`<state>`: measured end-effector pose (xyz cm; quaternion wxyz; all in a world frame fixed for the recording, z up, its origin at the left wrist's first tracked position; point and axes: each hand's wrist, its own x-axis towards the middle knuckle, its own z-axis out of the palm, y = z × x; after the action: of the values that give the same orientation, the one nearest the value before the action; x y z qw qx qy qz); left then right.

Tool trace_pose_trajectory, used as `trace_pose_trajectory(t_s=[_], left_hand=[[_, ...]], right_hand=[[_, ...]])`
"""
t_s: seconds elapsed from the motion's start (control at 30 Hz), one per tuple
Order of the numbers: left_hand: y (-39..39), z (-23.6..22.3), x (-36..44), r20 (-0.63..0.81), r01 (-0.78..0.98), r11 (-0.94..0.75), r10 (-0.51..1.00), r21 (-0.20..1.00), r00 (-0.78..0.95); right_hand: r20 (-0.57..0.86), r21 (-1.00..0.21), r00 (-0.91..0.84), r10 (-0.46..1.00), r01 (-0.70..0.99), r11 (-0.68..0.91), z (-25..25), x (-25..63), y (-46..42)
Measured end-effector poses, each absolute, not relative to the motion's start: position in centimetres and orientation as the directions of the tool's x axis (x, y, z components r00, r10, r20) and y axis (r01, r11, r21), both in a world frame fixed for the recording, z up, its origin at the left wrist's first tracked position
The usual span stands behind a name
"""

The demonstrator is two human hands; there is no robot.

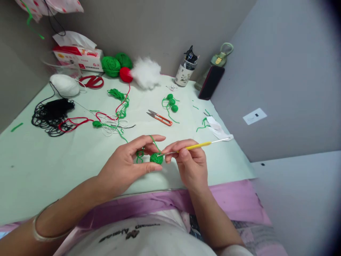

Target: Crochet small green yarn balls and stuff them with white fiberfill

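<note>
My left hand [133, 158] pinches a small round green crochet piece [156, 159] between its thumb and fingers, with green yarn [155, 142] running up over the raised index finger. In my right hand [190, 161] is a crochet hook [198, 145] with a yellow handle, held like a pen. The hook's metal tip meets the upper edge of the green piece. Loose loops of green yarn hang behind the left fingers. Orange-handled thread snips [160, 118] lie on the table just beyond both hands.
Three small green crocheted balls [172, 102] lie past the snips. Tangled black yarn [52, 113], white yarn [64, 85] and red scissors [92, 82] are at left. Along the back stand a tissue box [80, 58], white stuffing [146, 73], a pen jar [183, 73] and a phone [211, 83].
</note>
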<state>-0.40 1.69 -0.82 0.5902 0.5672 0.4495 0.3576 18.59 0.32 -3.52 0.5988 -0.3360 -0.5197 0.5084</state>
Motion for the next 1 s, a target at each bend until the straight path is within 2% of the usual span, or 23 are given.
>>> trace_pose_trajectory(t_s=[0.17,0.33,0.47,0.53,0.63,0.8,0.9,1.0], left_hand=[[1.7,-0.7,-0.5,-0.116,0.119,0.08,0.935,0.99,0.335],[1.7,-0.8,-0.3,-0.087,0.136,0.046,0.945,0.99,0.314],[1.5,-1.1,0.2,-0.042,0.183,-0.007,0.964,0.983,0.261],[1.3,-1.3,0.4,-0.017,0.219,-0.035,0.973,0.975,0.23],[1.0,-1.5,0.6,0.036,0.228,-0.084,0.978,0.97,0.208],[0.2,-2.2,0.5,0.079,0.052,-0.095,0.963,0.994,0.259],[-0.3,-2.5,0.6,0.015,-0.074,0.006,0.961,0.997,0.277],[-0.5,-2.6,0.8,-0.072,-0.231,0.145,0.952,0.962,0.296]], right_hand=[[0.301,-0.933,-0.103,0.948,-0.237,0.27,-3.3,19.0,0.3],[0.465,-0.883,-0.174,0.868,-0.017,0.47,-2.5,19.5,-0.1],[0.617,-0.673,-0.303,0.727,0.276,0.686,-2.6,19.5,-0.7],[0.649,-0.536,-0.352,0.675,0.418,0.734,-3.0,19.3,-1.0],[0.714,-0.364,-0.361,0.6,0.541,0.758,-3.3,18.9,-1.3],[0.797,-0.103,-0.35,0.491,0.723,0.683,-3.4,18.1,-1.6],[0.842,-0.062,-0.316,0.437,0.749,0.66,-3.8,17.9,-1.6],[0.855,-0.09,-0.304,0.42,0.711,0.697,-4.3,18.1,-1.7]])
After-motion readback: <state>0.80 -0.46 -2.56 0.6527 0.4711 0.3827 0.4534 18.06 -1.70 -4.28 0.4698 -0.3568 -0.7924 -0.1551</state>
